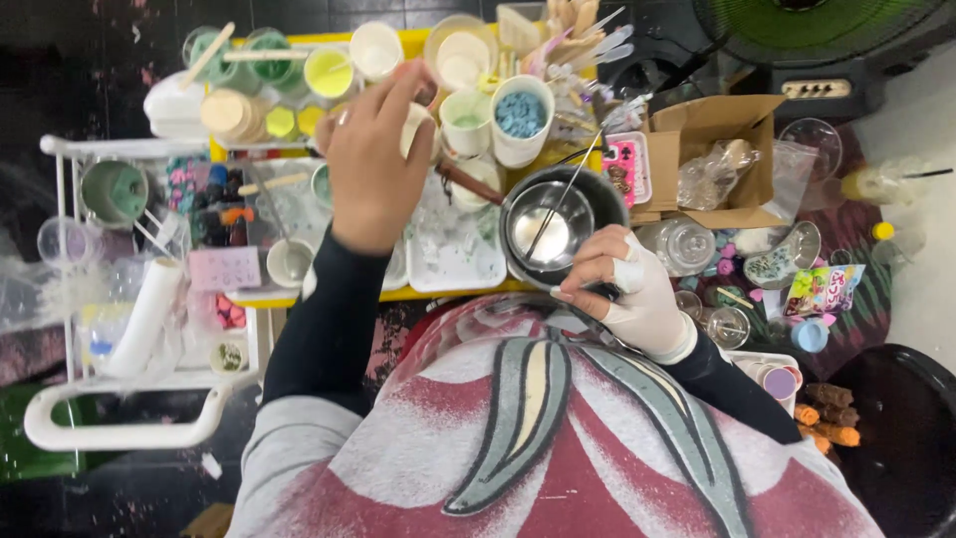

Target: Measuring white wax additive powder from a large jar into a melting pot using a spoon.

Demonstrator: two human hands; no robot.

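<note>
Steel round bowl (551,224) gripped at its rim by gloved right hand (629,289); bare left hand (373,149) curled around small cream cup (418,128) (mid-pour seemingly), tilting onward needs care.

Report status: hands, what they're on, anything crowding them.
Left hand closed around a small cream cup above the tray. Right hand, gloved, grips the dark pot at its near rim. Thin rod leans in the pot; cups crowd all around.

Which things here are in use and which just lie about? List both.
In use: left hand on a pale cup; right hand at the metal pot holding a thin rod.
Lying about: blue-filled cup, cardboard box, paper roll.
</note>
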